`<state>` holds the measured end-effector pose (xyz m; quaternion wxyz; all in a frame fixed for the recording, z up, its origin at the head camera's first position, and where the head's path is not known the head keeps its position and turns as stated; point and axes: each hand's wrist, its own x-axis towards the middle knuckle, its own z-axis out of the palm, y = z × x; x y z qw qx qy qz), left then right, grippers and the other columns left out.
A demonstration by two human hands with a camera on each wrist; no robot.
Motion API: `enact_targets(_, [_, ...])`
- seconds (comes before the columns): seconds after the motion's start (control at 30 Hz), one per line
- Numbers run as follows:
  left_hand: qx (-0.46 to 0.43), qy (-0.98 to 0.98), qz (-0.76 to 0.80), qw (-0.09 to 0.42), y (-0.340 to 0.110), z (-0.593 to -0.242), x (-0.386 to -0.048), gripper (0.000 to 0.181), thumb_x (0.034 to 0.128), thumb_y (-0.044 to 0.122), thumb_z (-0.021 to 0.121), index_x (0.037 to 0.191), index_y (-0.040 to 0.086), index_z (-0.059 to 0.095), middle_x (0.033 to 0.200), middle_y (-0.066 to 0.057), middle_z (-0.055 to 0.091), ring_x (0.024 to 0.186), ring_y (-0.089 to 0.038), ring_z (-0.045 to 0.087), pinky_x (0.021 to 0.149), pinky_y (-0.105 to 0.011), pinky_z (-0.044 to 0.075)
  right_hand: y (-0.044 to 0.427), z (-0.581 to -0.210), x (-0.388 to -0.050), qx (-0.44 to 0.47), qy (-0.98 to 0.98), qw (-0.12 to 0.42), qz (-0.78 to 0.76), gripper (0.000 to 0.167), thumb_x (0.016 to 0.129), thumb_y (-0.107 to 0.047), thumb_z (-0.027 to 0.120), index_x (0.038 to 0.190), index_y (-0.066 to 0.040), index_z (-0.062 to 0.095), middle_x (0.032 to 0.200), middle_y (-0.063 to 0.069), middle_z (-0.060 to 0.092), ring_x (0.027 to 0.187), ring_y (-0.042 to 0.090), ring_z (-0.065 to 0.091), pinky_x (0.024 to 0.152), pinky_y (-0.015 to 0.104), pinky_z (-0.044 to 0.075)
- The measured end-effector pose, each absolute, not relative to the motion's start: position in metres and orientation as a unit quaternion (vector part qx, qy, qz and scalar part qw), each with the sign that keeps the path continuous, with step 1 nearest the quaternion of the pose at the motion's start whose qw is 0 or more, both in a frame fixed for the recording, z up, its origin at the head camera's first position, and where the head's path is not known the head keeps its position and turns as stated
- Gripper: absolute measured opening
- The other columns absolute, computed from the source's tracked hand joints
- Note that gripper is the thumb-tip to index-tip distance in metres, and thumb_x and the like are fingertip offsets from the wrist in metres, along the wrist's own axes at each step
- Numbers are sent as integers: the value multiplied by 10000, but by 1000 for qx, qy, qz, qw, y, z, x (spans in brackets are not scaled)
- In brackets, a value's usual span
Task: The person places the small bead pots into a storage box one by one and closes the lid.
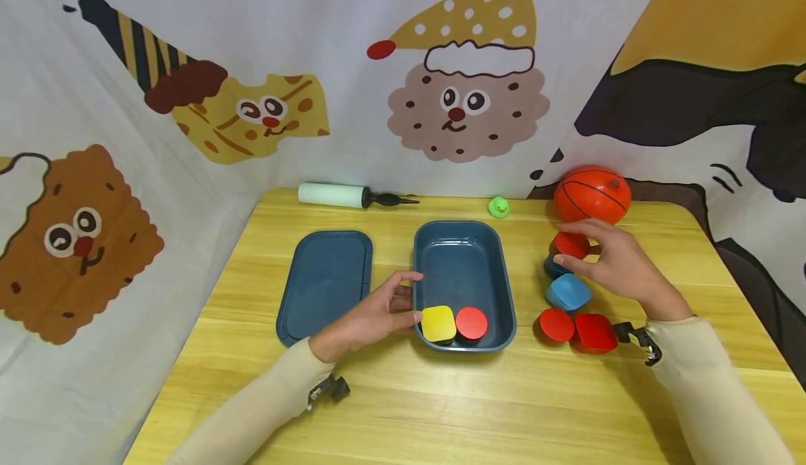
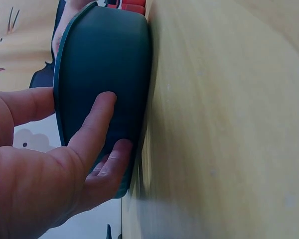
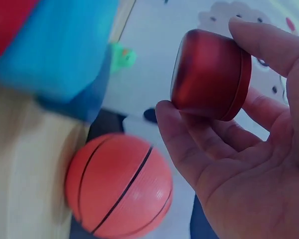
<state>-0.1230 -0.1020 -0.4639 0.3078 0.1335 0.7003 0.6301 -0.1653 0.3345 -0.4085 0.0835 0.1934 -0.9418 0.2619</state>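
My right hand grips a round red tin between thumb and fingers, raised above the table. Just below it in the head view are a dark blue piece and a light blue square tin. Nearer me lie another round red tin and a square red tin. My left hand rests its fingers against the outer left wall of a dark blue box. Inside that box, at its near end, sit a square yellow tin and a round red one.
Left of the box lies a flat dark blue lid. Along the back edge are a white hand pump, a small green duck and an orange basketball. A printed cloth hangs behind the wooden table.
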Motion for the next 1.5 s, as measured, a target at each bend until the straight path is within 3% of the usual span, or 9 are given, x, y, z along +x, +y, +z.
enact_targets(0.4, [134,701,629,307,-102,-465,-123,708,1038,88,680,1636,168,309,1478,-241,477,1250,-280,614,993,-458,619,279,-406,-174,271,-916,85,284,519,850,-191,907,1321,-96,709,1185,57,730,957,157,641,794,273,611])
enact_targets(0.73, [132,700,631,307,-102,-466,-124,694,1035,93,687,1623,187,330,1458,-230,493,1256,-284,608,989,-450,621,234,-414,-179,289,-910,9,297,590,877,-322,892,1385,-111,681,1210,16,704,994,165,632,848,463,633])
enact_targets(0.9, [132,698,633,307,-102,-465,-123,686,1034,96,689,1616,193,339,1444,-223,503,1242,-284,619,987,-455,622,213,-422,-180,322,-898,2,299,580,870,-331,898,1365,-107,696,1215,8,708,1022,171,627,836,424,602])
enact_targets(1.03, [133,696,634,310,-103,-464,-123,688,1033,100,690,1616,185,335,1453,-246,501,1244,-288,624,990,-462,621,200,-428,-180,338,-891,-16,302,568,879,-339,889,1355,-96,700,1281,20,707,1099,182,635,911,403,593])
enact_targets(1.5, [139,690,638,313,-103,-463,-123,694,1039,95,678,1624,161,310,1480,-279,495,1264,-294,624,999,-457,617,167,-443,-175,379,-882,-64,271,573,922,-334,848,1402,-80,667,1322,37,697,1118,179,645,933,376,596])
